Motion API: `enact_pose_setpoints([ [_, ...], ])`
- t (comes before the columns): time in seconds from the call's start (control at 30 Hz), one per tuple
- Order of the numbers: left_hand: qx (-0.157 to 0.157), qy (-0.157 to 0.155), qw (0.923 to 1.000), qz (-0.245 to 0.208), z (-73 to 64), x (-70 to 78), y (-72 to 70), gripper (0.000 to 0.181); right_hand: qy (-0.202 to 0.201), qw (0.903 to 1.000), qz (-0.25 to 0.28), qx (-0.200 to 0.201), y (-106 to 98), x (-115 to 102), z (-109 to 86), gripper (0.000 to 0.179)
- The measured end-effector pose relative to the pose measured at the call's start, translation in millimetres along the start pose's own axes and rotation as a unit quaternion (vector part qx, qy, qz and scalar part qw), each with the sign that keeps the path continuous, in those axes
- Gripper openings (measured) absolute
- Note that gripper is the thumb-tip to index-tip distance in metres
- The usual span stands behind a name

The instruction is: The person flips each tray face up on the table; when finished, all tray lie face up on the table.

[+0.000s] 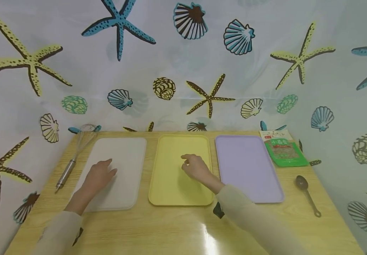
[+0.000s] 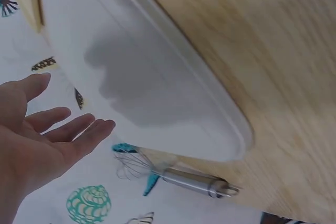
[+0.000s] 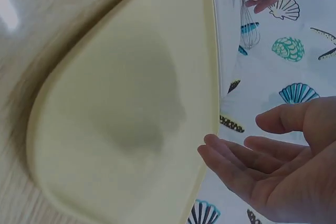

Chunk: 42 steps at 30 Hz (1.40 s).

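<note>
My left hand (image 1: 100,176) hovers over the white tray (image 1: 124,159) at the left, fingers loosely extended and holding nothing. In the left wrist view its palm and relaxed fingers (image 2: 79,132) show, with a shadow on the tray. Over the yellow tray (image 1: 167,184) in the middle is my right hand (image 1: 197,169), also holding nothing. The right wrist view shows its thumb and fingers (image 3: 231,169) apart, gently bent, and a shadow falls on the yellow surface. A purple tray (image 1: 242,163) lies to the right, partly behind the right sleeve.
Left of the white tray lies a whisk (image 1: 70,170) with a metal handle. At the right are a green-and-white seasoning packet (image 1: 283,152) and a dark spoon (image 1: 308,193). A patterned curtain (image 1: 158,53) with starfish and shells hangs behind the wooden table (image 1: 132,230).
</note>
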<state>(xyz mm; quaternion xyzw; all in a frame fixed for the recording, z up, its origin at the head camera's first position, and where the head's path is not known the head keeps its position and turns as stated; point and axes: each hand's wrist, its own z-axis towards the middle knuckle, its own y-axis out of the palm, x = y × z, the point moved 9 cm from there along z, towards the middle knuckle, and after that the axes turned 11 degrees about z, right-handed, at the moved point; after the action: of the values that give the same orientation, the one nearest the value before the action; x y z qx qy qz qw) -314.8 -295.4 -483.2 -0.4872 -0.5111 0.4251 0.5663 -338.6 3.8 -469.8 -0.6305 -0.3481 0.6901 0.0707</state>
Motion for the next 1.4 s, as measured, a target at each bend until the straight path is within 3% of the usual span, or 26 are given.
enact_pose_setpoints([
  [0.1,0.0,-0.002,0.9993,0.037,-6.0,-20.2,3.0,0.054,-0.008,0.9999,0.003,-0.013,23.2,-10.4,4.6,0.043],
  [0.33,-0.035,-0.019,0.9978,0.053,-10.9,-59.7,11.6,0.06,-0.036,0.9985,-0.033,-0.025,76.9,-40.1,19.9,0.048],
  [0.43,-0.034,-0.013,0.9973,0.063,-9.8,-72.0,16.1,0.06,-0.069,0.9935,-0.086,-0.029,100.0,-55.1,27.1,0.046],
  [0.5,-0.035,-0.016,0.9974,0.061,-9.6,-78.8,18.4,0.061,-0.115,0.9824,-0.145,-0.029,119.5,-58.8,35.4,0.041],
  [0.57,-0.04,-0.021,0.9974,0.057,-10.3,-83.8,20.8,0.063,-0.12,0.9763,-0.176,-0.035,132.3,-62.3,39.0,0.04],
  [0.67,-0.051,-0.021,0.9963,0.066,-11.8,-85.8,22.6,0.064,-0.104,0.9736,-0.2,-0.04,143.6,-65.3,42.8,0.039],
  [0.73,-0.06,-0.022,0.9951,0.076,-13.0,-85.2,22.4,0.064,-0.057,0.9796,-0.187,-0.046,144.6,-67.4,40.9,0.042],
  [0.93,-0.094,-0.038,0.9918,0.077,-18.1,-84.2,19.9,0.065,0.015,0.9815,-0.186,-0.044,155.3,-62.5,41.5,0.035],
  [1.07,-0.105,-0.041,0.9911,0.071,-20.1,-83.6,17.4,0.066,0.041,0.9794,-0.193,-0.041,161.4,-61.1,40.8,0.033],
  [1.17,-0.101,-0.037,0.9916,0.072,-19.6,-82.6,15.0,0.064,0.04,0.9758,-0.211,-0.04,166.2,-61.0,40.9,0.038],
  [1.4,-0.064,-0.01,0.9937,0.092,-20.4,-76.7,11.0,0.053,-0.011,0.9676,-0.249,-0.038,172.6,-65.4,37.6,0.047],
])
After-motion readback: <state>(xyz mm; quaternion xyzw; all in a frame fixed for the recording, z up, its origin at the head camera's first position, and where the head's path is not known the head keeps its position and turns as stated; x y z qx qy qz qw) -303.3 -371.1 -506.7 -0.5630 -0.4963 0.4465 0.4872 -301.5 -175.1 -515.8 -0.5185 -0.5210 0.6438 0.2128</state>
